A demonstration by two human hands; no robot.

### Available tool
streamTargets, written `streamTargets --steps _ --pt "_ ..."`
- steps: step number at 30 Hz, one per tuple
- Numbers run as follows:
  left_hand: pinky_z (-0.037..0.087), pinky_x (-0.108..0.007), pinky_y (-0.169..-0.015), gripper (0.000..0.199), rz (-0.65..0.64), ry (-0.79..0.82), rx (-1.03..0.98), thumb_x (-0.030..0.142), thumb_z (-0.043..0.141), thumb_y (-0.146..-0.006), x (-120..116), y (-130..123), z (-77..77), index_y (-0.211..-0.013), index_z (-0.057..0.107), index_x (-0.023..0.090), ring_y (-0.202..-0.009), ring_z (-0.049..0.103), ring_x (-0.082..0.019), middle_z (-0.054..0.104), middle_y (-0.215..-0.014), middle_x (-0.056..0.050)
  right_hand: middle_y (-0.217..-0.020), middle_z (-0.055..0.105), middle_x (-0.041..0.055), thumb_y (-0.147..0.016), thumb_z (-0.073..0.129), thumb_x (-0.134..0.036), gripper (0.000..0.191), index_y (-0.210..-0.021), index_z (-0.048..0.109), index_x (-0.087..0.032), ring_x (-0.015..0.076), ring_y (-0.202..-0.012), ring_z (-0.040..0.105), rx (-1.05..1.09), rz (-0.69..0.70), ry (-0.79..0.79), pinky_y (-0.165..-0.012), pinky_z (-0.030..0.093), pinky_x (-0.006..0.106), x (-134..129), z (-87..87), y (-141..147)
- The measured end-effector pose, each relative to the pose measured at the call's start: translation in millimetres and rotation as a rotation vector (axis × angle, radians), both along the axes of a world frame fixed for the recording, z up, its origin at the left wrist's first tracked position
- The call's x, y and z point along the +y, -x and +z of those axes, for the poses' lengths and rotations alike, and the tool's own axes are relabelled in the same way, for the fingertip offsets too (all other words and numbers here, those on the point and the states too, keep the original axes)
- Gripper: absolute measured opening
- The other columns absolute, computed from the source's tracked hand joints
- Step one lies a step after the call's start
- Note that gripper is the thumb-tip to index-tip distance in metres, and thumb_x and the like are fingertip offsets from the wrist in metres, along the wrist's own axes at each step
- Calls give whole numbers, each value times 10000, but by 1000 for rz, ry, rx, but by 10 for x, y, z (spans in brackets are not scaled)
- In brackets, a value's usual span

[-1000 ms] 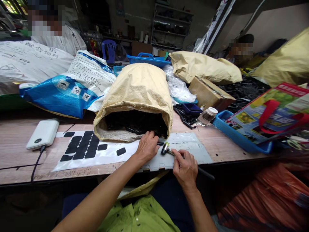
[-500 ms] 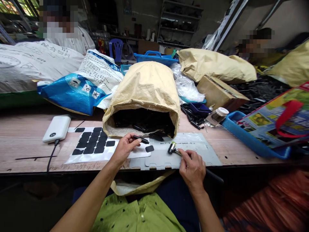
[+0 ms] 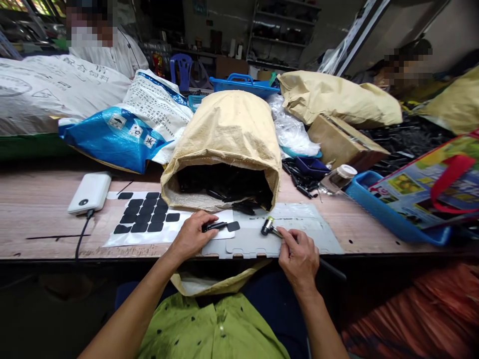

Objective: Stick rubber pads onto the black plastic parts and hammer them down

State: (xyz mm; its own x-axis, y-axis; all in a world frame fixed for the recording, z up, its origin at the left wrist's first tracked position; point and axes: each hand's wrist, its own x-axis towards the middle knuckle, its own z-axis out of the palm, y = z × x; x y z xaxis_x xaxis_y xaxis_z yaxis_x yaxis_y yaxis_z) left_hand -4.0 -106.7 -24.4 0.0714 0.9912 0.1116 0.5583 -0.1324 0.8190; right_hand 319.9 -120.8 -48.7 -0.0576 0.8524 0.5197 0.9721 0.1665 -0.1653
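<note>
My left hand (image 3: 194, 233) pinches a short black pen-shaped piece (image 3: 217, 226) just above the grey board (image 3: 284, 239). Its tip points right, towards a loose black rounded square (image 3: 233, 226). In my right hand (image 3: 299, 254) is a small mallet (image 3: 268, 227) with a metal head, one black face and one yellow face. The mallet's head hangs over the board, apart from the black piece. Beyond both hands, the mouth of a tan woven sack (image 3: 228, 129) faces me, full of similar black pieces (image 3: 224, 187). More black rounded squares (image 3: 144, 213) lie on a white sheet (image 3: 112, 240) at left.
A white power bank (image 3: 90, 193) with a cable is at left. Right of the sack are a lidded clear jar (image 3: 339, 180), a blue tray (image 3: 396, 214) and loose black pieces (image 3: 299, 182). Filled bags line the back. Two people (image 3: 130, 55) are across the table.
My left hand has lowered the black piece towards the board and turned it nearly level. The right hand with the mallet has hardly moved. The whole view has shifted slightly.
</note>
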Motion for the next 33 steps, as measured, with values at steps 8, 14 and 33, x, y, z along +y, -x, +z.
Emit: streamTargets --steps 8,14,33 --pt "480 -345 -855 243 -68 -55 71 323 592 -920 9 78 -30 -1065 751 210 -934 612 -210 638 -946 -51 -1012 618 46 -903 553 -166 361 -1193 725 -296 201 -913 518 44 -13 -19 -760 345 338 -12 7 36" --pt "474 -344 -851 241 -66 -53 70 329 595 -917 23 66 -34 -1053 750 205 -935 608 -219 626 -929 -52 -991 634 48 -948 536 -209 327 -1203 725 -286 210 -903 520 34 -3 -3 -764 357 336 -3 12 6" --pt "437 -358 -871 209 -90 11 69 222 784 -747 119 25 -59 -953 796 253 -968 546 -243 685 -897 -31 -949 618 36 -998 419 -129 468 -1404 595 -282 136 -830 632 285 425 162 -739 516 215 -207 459 1020"
